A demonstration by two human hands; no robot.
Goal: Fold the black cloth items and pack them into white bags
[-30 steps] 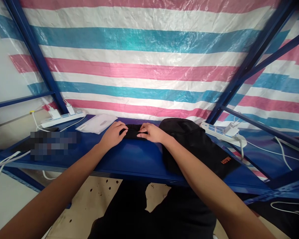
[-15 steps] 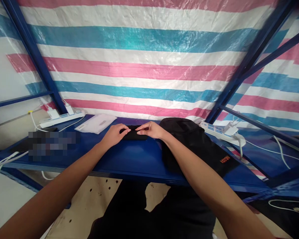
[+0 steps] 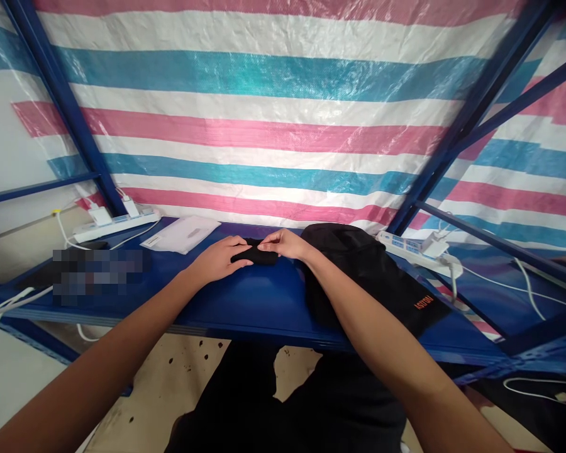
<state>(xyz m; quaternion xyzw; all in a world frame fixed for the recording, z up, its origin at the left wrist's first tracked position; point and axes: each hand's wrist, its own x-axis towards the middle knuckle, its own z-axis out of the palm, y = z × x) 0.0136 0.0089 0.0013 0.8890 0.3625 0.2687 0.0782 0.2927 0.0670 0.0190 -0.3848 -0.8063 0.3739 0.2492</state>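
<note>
A small black bundle (image 3: 263, 257), which looks like folded or rolled cloth, lies on the blue metal table (image 3: 249, 302) in front of me. My left hand (image 3: 222, 258) grips its left end, with the thumb along the near side and the fingers over the top. At the right end, my right hand (image 3: 283, 245) pinches the upper edge between thumb and fingers. Just right of that hand a black cloth garment or bag (image 3: 377, 277) with orange lettering is spread out, partly hidden under my right forearm.
A flat white plastic packet (image 3: 182, 234) lies at the back left. White power strips with plugs and cables sit at the left (image 3: 117, 224) and right (image 3: 419, 255). Dark items at the left are partly blurred out. Blue posts and a striped tarp (image 3: 273, 138) stand behind.
My left hand has moved from a pinch at the bundle's upper edge to a wider grip, its thumb now lower on the near side. My right hand has stayed almost in place.
</note>
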